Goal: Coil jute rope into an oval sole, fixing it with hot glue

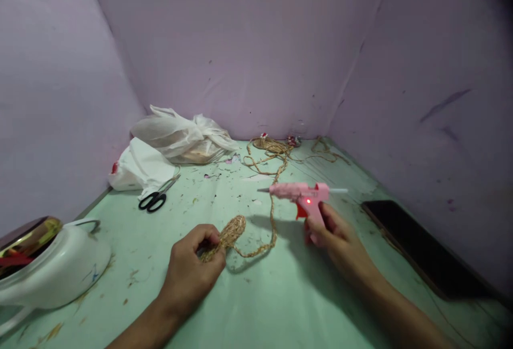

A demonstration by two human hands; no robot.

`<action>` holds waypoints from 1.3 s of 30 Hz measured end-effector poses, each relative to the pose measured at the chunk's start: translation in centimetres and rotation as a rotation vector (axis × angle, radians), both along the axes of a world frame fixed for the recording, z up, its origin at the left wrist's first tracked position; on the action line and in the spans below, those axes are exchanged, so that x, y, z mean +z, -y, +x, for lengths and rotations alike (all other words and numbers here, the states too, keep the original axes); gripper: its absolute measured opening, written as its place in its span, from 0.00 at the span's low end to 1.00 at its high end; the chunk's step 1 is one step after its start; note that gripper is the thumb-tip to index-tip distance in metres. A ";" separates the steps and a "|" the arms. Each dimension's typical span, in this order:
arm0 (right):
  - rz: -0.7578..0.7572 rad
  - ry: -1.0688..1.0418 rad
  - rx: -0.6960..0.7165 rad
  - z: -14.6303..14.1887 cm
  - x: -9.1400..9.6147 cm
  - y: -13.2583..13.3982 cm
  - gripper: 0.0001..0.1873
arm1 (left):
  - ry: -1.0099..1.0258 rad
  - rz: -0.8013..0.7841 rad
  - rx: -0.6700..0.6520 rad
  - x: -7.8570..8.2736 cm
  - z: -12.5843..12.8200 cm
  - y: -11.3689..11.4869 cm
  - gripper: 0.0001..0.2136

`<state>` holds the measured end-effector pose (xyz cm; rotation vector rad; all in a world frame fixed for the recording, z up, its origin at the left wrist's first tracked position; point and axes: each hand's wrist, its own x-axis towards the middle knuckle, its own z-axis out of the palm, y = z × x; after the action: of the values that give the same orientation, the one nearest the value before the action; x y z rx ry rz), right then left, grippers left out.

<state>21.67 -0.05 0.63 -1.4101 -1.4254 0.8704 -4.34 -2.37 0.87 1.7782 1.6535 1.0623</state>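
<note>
Between the thumb and fingers of my left hand (192,263) is a flat oval coil of braided jute rope (234,230). From the coil a tail of jute braid (272,220) runs right, then back across the table to a loose heap. My right hand (336,231) grips the handle of a pink hot glue gun (296,193), raised above the table. Its nozzle points left, past the braid, and a red light glows on its body. A clear glue stick (339,191) sticks out of its rear. The nozzle is apart from the coil.
Black-handled scissors (154,199) lie at left beside a white cloth-like bundle (140,164) and a tied plastic bag (184,135). A white pot (60,274) stands front left. A dark phone or tablet (425,247) lies at right. The jute heap (270,146) is by the back wall.
</note>
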 end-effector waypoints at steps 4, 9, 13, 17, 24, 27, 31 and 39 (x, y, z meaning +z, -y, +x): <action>-0.097 0.192 -0.243 2.6 -0.4 -4.3 0.12 | -0.149 -0.090 -0.079 0.2 0.0 0.5 0.01; -0.170 0.430 -0.356 5.7 -0.2 -7.2 0.12 | -0.342 -0.164 -0.148 0.9 0.0 1.0 0.03; 0.045 0.611 -0.336 3.7 1.4 -5.2 0.07 | -0.380 -0.175 -0.149 1.4 0.1 1.4 0.04; 0.128 0.386 0.512 -1.3 2.6 -1.5 0.13 | -0.382 -0.164 -0.164 1.6 0.2 1.7 0.04; 0.256 0.568 0.821 -3.0 1.4 0.2 0.09 | -0.400 -0.148 -0.168 1.5 0.0 1.4 0.04; 0.308 0.540 0.813 -2.7 0.6 -0.1 0.11 | -0.413 -0.144 -0.180 1.4 0.1 1.4 0.05; 0.246 0.481 0.765 -2.9 0.1 0.1 0.12 | -0.427 -0.134 -0.207 1.2 0.2 1.4 0.05; 0.097 0.495 0.720 -3.0 0.3 0.5 0.08 | -0.433 -0.190 -0.213 0.9 0.3 1.1 0.05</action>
<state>18.67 -0.52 0.89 -1.0730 -2.4014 0.8918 -4.03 -3.50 1.80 2.0965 1.6843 0.4286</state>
